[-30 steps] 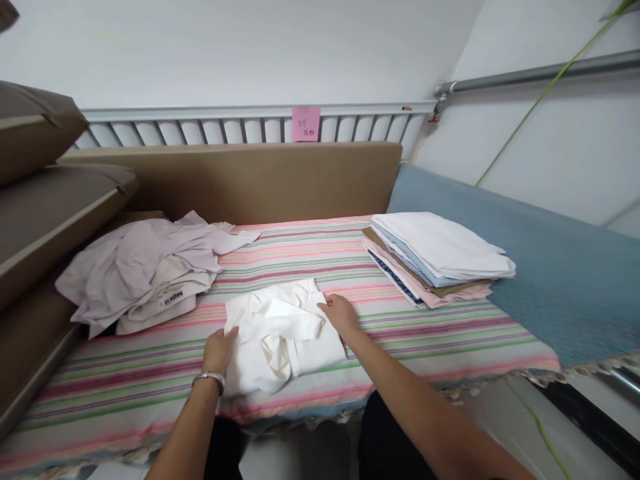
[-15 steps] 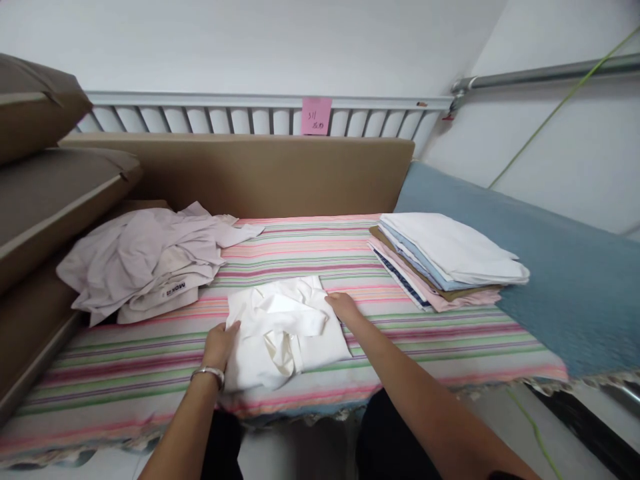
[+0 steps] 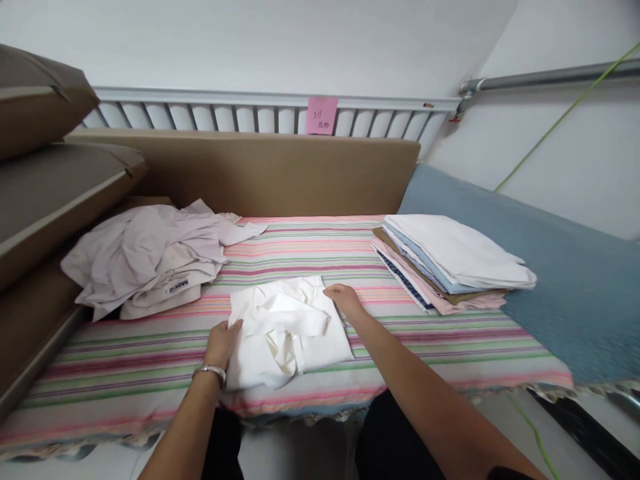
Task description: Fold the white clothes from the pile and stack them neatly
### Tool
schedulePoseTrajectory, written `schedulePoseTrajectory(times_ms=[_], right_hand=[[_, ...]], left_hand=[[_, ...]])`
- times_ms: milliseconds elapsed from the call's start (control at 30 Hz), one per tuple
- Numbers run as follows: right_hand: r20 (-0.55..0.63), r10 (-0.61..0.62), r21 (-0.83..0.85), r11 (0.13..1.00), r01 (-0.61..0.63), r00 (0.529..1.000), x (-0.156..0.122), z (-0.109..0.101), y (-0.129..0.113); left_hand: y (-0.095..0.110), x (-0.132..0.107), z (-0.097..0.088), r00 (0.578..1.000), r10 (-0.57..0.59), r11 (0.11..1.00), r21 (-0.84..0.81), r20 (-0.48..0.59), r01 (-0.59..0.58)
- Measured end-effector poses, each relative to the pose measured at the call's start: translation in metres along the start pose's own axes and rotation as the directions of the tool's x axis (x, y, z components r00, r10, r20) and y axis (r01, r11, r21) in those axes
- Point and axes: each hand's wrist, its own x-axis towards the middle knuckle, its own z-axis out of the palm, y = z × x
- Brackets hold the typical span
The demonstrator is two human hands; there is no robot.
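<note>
Spread from left to right, a striped cloth (image 3: 305, 257) in pink, green, purple and white. Standing along the far edge, a long brown panel (image 3: 280, 173); draped at the right, a blue cover (image 3: 525, 217). Stacked at the left, brown cushions (image 3: 55, 193). Behind the panel, a white radiator (image 3: 205, 119). Heaped on the cloth's left side, rumpled pale clothes (image 3: 145, 243), with dark lettering on one piece. Piled at the right, folded clothes (image 3: 450, 250), white on top, with blue, brown and pink layers below. Lying near the middle, close to the near edge, a white garment (image 3: 317, 350), creased and partly folded. At its left edge, left hand (image 3: 221, 343) pinching fabric, thumb on top. At its far right edge, right hand (image 3: 346, 301), fingertips touching fabric; impossible to tell whether pinching. Stuck to the radiator, a pink note (image 3: 321, 116) with handwriting. Around the left wrist, a silver bracelet (image 3: 211, 372).
</note>
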Motion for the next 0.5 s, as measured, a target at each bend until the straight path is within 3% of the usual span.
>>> schedulePoseTrajectory(times_ms=[133, 333, 500], right_hand=[[0.024, 0.033, -0.031, 0.999, -0.032, 0.999, 0.002, 0.004, 0.004], [-0.047, 0.056, -0.218, 0.974, -0.065, 0.997, -0.005, -0.002, 0.008], [0.047, 0.090, -0.271, 0.960, -0.074, 0.995, -0.018, -0.008, 0.009]], left_hand=[[0.000, -0.001, 0.001, 1.000, -0.005, 1.000, -0.021, 0.002, 0.005], [0.004, -0.007, -0.001, 1.000, -0.017, 0.999, -0.049, 0.000, 0.017], [0.013, -0.017, 0.000, 0.999, -0.028, 0.998, -0.057, -0.031, 0.026]])
